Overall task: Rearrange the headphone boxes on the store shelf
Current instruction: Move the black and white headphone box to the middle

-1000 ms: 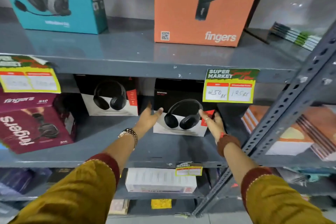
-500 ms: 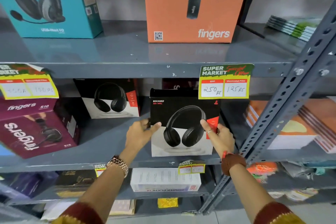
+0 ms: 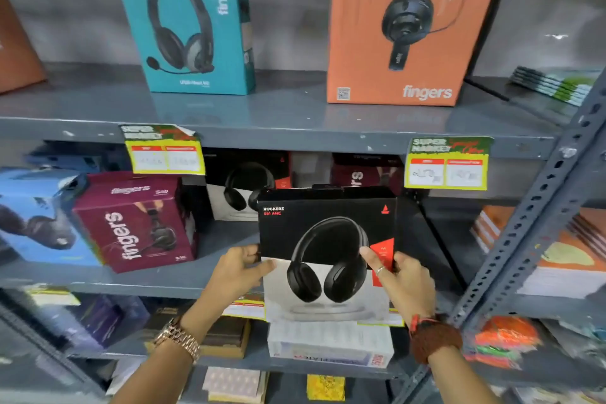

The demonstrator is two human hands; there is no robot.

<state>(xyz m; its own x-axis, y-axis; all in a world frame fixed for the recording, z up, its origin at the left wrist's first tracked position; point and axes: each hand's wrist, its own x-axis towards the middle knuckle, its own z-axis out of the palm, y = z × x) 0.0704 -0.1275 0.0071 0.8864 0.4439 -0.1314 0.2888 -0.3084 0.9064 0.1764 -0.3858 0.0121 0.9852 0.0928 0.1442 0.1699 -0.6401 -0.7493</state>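
Observation:
A black-and-white Rockerz headphone box (image 3: 328,239) hangs in front of the middle shelf (image 3: 131,285), clear of its edge. My left hand (image 3: 236,272) grips its left side and my right hand (image 3: 403,279) grips its right side. A second black-and-white headphone box (image 3: 236,187) stands further back on the same shelf. A maroon fingers box (image 3: 131,223) lies tilted at the left, next to a blue box (image 3: 36,220). Another maroon box (image 3: 364,170) shows behind the held one. On the top shelf stand a teal fingers box (image 3: 187,23) and an orange fingers box (image 3: 406,26).
Yellow price tags (image 3: 447,164) hang from the top shelf's front edge. A perforated grey upright (image 3: 531,223) slants across the right. Stacked books (image 3: 564,259) lie beyond it. A white box (image 3: 331,344) and small items sit on the lower shelf.
Both hands closed on the Rockerz box and drew it forward off the middle shelf toward me. The view has shifted right and up, so the top shelf boxes show more fully.

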